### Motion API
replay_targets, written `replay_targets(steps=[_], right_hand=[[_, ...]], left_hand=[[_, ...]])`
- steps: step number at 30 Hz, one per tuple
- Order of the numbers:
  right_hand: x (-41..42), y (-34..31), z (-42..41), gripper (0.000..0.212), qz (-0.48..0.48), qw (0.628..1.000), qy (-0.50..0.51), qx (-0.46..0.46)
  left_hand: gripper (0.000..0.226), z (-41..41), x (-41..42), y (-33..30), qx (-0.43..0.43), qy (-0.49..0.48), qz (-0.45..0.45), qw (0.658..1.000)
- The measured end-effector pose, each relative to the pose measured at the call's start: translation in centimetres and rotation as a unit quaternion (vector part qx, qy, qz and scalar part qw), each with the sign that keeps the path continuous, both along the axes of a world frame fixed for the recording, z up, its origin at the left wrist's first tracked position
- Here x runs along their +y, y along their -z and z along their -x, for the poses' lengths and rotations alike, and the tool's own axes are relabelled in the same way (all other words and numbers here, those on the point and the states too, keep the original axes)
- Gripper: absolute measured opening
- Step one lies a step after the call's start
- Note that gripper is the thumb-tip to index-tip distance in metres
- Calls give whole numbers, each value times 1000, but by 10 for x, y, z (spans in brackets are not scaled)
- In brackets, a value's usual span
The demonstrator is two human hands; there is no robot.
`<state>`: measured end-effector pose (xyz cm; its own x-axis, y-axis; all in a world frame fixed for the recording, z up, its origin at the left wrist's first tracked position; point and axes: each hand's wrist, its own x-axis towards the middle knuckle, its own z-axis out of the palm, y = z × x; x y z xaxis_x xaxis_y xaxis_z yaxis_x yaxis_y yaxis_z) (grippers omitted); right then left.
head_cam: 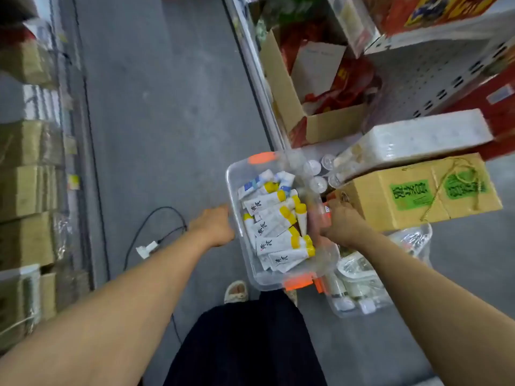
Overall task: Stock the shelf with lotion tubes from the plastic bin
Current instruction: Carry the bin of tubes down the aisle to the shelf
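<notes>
A clear plastic bin [233, 179] with orange latches hangs above the aisle floor, held from both sides. Inside lie several white lotion tubes [274, 218] with yellow caps and dark lettering. My left hand [216, 227] grips the bin's left wall, fingers hidden behind the rim. My right hand [344, 225] grips the bin's right rim, near an orange piece. The shelf [423, 79] stands at the right, a white perforated unit with goods on it.
A brown carton [418, 196] with green labels and a white wrapped pack [418, 140] lie right of the bin. An open cardboard box [306, 87] sits on the low shelf. Another clear bin [359, 291] stands below. A cable with a plug [147, 246] lies on the floor; stacked cartons [25, 168] line the left.
</notes>
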<state>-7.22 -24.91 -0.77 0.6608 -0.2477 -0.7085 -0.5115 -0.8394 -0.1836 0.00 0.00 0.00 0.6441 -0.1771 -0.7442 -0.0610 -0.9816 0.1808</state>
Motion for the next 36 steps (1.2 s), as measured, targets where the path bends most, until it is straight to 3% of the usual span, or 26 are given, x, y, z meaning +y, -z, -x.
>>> replay_targets(steps=[10, 17, 23, 30, 36], right_hand=[[-41, 118, -29, 61, 10, 999, -30, 35], [-49, 181, -35, 55, 28, 998, -28, -51], [-43, 198, -35, 71, 70, 996, -5, -58], [-39, 189, -34, 33, 38, 993, 53, -94], [-25, 153, -40, 33, 26, 994, 47, -99]], left_hand=[[56, 6, -36, 105, 21, -104, -27, 994], [61, 10, -52, 169, 2, -191, -42, 981], [54, 8, -46, 197, -28, -218, -42, 975], [48, 3, -38, 206, -7, -281, -30, 959], [43, 2, -18, 167, -21, -283, -19, 959]])
